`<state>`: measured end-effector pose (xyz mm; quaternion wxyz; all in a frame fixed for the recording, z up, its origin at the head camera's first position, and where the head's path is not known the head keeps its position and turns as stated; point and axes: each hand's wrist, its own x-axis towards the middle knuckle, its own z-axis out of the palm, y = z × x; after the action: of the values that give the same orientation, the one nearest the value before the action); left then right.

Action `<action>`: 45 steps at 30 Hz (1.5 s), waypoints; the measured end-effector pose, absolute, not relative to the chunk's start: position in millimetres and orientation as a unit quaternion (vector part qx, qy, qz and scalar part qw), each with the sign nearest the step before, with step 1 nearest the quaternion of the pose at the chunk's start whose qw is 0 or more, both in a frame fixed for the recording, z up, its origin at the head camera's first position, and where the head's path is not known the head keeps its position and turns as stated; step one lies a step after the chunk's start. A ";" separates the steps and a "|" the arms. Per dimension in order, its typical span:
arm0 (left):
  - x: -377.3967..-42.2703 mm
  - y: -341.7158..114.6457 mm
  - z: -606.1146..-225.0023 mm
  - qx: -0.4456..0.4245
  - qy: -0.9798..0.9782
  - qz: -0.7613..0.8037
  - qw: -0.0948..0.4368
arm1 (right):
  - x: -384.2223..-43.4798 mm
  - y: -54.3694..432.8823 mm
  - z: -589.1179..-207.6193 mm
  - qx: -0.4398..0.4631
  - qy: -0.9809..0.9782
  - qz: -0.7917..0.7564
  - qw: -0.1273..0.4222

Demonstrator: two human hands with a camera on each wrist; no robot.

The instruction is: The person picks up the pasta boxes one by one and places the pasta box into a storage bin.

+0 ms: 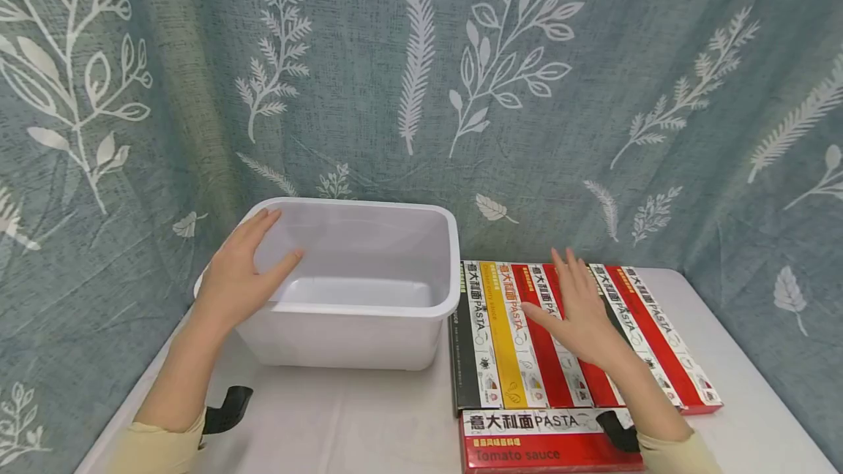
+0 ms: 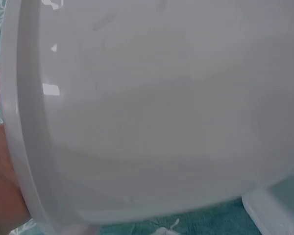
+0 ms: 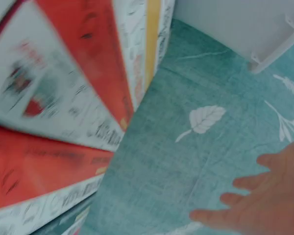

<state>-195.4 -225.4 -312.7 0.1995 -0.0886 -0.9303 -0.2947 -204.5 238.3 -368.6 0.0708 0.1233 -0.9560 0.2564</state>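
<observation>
A deep white plastic tub [image 1: 356, 342] stands on the left part of the table. My left hand [image 1: 240, 276] is at the tub's left end, fingers extended and thumb spread over the opening. In the left wrist view, the tub wall [image 2: 161, 107] fills most of the picture, with part of the hand [image 2: 5, 181] beside the rim; whether they touch I cannot tell. My right hand [image 1: 582, 313] hovers over a row of pasta boxes [image 1: 503, 335], fingers spread, holding nothing. The row's boxes are black, yellow and red with white bands. The right wrist view shows the boxes [image 3: 88, 49] blurred.
A red tomato sauce pasta box [image 1: 527, 448] lies crosswise in front of the row, partly behind the right wrist. A white cloth [image 1: 316, 415] covers the table. Green-blue curtains [image 1: 356, 93] with white leaf prints enclose the back and both sides.
</observation>
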 end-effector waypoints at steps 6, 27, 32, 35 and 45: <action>-190.8 -244.7 -315.9 -0.089 -0.920 -0.322 0.205 | -192.5 252.0 -377.4 0.160 -0.956 0.244 0.039; -190.9 -261.0 -324.1 -0.026 -0.953 -0.279 0.114 | -130.7 306.1 -403.4 0.208 -0.952 0.196 -0.112; -188.8 -261.3 -325.2 -0.032 -0.959 -0.261 0.108 | -119.4 319.1 -406.3 0.224 -0.946 0.198 -0.125; -187.5 -261.6 -325.9 -0.036 -0.960 -0.256 0.103 | -112.8 324.8 -405.2 0.165 -0.936 0.251 -0.183; -185.4 -259.0 -328.0 -0.037 -0.965 -0.241 0.100 | -106.1 341.0 -412.6 0.138 -0.943 0.242 -0.183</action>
<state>-185.4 -259.0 -328.0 0.0997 -0.0374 -0.9646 -0.2413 -106.1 341.0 -412.6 -0.1831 0.1377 -0.9429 0.2417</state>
